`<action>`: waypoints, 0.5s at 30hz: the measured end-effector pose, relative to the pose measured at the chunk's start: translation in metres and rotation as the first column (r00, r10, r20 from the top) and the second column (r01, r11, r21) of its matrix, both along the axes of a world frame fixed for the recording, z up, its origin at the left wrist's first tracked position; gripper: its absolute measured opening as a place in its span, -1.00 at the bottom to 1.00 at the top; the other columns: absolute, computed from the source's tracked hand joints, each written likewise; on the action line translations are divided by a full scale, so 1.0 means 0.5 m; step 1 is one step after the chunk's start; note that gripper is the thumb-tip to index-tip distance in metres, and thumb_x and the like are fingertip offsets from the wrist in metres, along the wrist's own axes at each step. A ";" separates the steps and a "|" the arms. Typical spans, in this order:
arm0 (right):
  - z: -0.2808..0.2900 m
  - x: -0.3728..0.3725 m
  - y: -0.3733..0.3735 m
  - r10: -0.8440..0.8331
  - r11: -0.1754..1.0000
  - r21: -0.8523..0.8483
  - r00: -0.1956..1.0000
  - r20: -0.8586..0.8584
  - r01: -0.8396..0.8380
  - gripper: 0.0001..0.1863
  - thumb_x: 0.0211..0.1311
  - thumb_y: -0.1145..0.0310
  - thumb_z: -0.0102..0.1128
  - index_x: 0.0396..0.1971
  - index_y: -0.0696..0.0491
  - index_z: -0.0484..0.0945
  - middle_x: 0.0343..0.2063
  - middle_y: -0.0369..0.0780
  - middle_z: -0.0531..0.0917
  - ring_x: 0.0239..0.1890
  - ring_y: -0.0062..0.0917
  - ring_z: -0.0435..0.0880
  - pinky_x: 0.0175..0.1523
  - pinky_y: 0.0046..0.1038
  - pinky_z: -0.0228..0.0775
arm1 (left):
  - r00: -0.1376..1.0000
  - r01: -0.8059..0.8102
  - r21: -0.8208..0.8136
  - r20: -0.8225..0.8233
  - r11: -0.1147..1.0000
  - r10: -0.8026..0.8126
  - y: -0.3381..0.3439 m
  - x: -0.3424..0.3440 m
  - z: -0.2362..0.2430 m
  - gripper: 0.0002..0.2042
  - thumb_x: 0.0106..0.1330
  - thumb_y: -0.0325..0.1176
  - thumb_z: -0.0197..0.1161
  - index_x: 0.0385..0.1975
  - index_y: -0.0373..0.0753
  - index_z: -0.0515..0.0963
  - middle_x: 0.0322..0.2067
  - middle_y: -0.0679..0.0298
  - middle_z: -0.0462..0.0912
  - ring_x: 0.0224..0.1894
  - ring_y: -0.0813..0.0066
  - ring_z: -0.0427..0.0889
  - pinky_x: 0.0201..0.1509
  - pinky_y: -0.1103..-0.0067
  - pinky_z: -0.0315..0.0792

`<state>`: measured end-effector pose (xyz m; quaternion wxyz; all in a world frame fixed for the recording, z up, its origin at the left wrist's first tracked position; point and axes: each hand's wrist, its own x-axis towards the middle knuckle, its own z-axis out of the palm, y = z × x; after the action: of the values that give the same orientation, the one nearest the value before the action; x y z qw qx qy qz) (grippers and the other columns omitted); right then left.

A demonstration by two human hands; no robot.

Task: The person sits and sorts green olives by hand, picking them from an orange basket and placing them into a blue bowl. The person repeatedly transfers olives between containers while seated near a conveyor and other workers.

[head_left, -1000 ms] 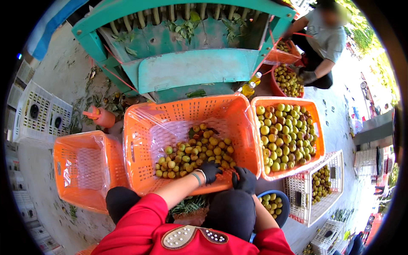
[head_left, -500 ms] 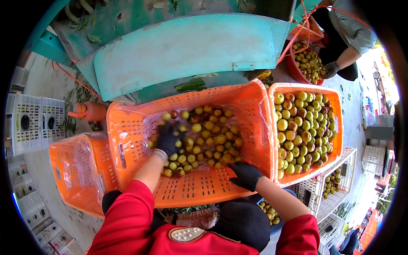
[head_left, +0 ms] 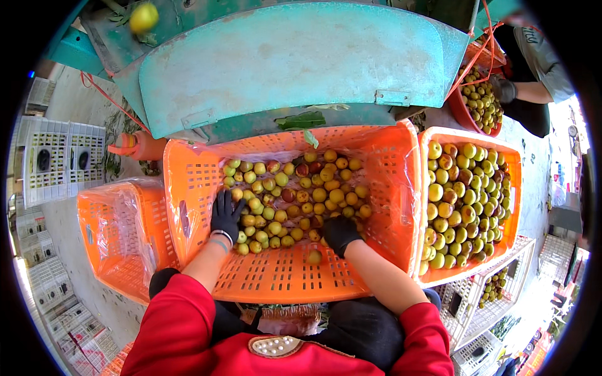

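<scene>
A large orange plastic crate (head_left: pixel 282 282) with a clear liner stands before me, its bottom covered with small round green-and-brown fruits that look like jujubes (head_left: pixel 305 195). At the left edge of the fruit, my left hand (head_left: pixel 227 215) in a black glove has its fingers spread against them. My right hand (head_left: pixel 340 235), also black-gloved, reaches down into the fruit at the right front; its fingertips are hidden among them. A lone jujube (head_left: pixel 315 257) sits close below that hand, nearer the crate's front wall.
A teal metal chute (head_left: pixel 288 59) overhangs the far side. A yellow-green fruit (head_left: pixel 144 17) shows at upper left. A full orange crate (head_left: pixel 517 194) stands right, a lined orange crate (head_left: pixel 100 244) left. A co-worker's gloved hand (head_left: pixel 503 89) is at a red tub (head_left: pixel 461 113).
My left hand has drawn back toward the left edge of the fruit. My right hand has come off the front right rim and into the crate. The fruits have shifted about.
</scene>
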<state>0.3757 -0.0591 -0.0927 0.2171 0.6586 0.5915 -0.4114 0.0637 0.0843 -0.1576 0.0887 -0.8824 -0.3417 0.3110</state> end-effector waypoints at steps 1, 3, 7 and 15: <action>-0.016 0.023 0.016 -0.154 0.985 0.082 0.988 -0.023 0.155 -0.67 0.14 0.38 0.05 -0.06 0.04 0.44 -0.04 -0.04 0.44 0.06 -0.15 0.39 0.09 -0.12 0.26 | 0.996 -0.074 -0.124 -0.066 0.989 0.066 -0.015 0.006 0.025 -0.30 0.21 -0.28 -0.07 0.39 -0.08 -0.13 0.35 -0.20 -0.32 0.41 -0.13 -0.38 0.41 0.11 -0.43; -0.027 0.057 0.061 -0.263 0.889 0.384 0.965 -0.021 0.251 -0.75 0.08 0.43 0.05 -0.19 0.09 0.47 -0.23 -0.04 0.54 -0.10 -0.15 0.51 -0.11 -0.21 0.40 | 0.976 -0.096 -0.116 -0.207 0.989 0.070 -0.066 -0.010 0.019 -0.31 0.22 -0.30 -0.07 0.38 -0.16 -0.14 0.39 0.00 -0.32 0.40 -0.17 -0.39 0.41 0.11 -0.38; -0.115 0.098 0.092 -0.261 0.799 0.549 0.964 -0.053 0.246 -0.78 0.13 0.43 0.00 -0.20 0.08 0.47 -0.30 -0.02 0.54 -0.17 -0.13 0.54 -0.20 -0.17 0.42 | 0.933 -0.168 -0.353 -0.358 0.920 0.033 -0.091 0.037 0.091 -0.38 0.29 -0.27 -0.13 0.37 -0.19 -0.07 0.40 0.11 -0.31 0.38 -0.24 -0.44 0.39 0.06 -0.24; -0.082 0.111 0.135 -0.337 0.835 0.440 0.939 -0.064 0.330 -0.78 0.09 0.41 0.05 -0.25 0.05 0.56 -0.17 -0.07 0.56 -0.15 -0.18 0.57 -0.10 -0.19 0.44 | 0.879 -0.414 -0.713 -0.474 0.566 0.046 -0.073 0.034 0.175 -0.57 0.24 -0.30 -0.12 0.11 -0.26 0.40 0.05 0.03 0.49 0.06 0.19 0.51 0.14 0.36 0.36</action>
<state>0.4312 0.0086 -0.1339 -0.0092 0.7867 0.5441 -0.2915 0.0806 0.0478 -0.0703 -0.2884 -0.6893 -0.2551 0.6137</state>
